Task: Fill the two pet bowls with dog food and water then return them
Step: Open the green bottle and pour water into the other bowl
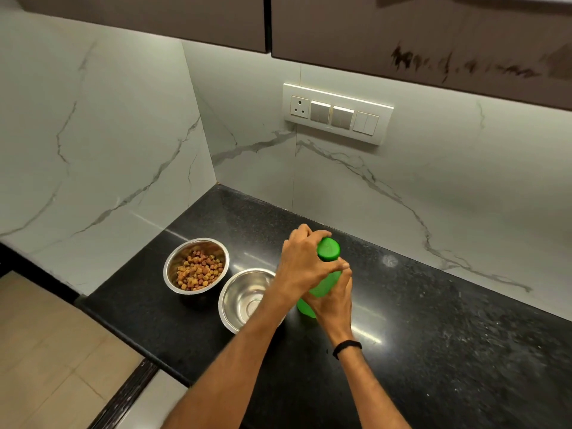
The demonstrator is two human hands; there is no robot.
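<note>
Two steel pet bowls stand on the black counter. The left bowl holds brown dog food pellets. The right bowl looks empty and is partly hidden by my left forearm. A green bottle stands upright just right of the empty bowl. My left hand wraps around its green cap from the left. My right hand grips the bottle's body lower down.
A white marble wall runs behind and to the left of the counter, with a switch panel on it. Dark cabinets hang overhead. The counter's left edge drops to a beige tiled floor.
</note>
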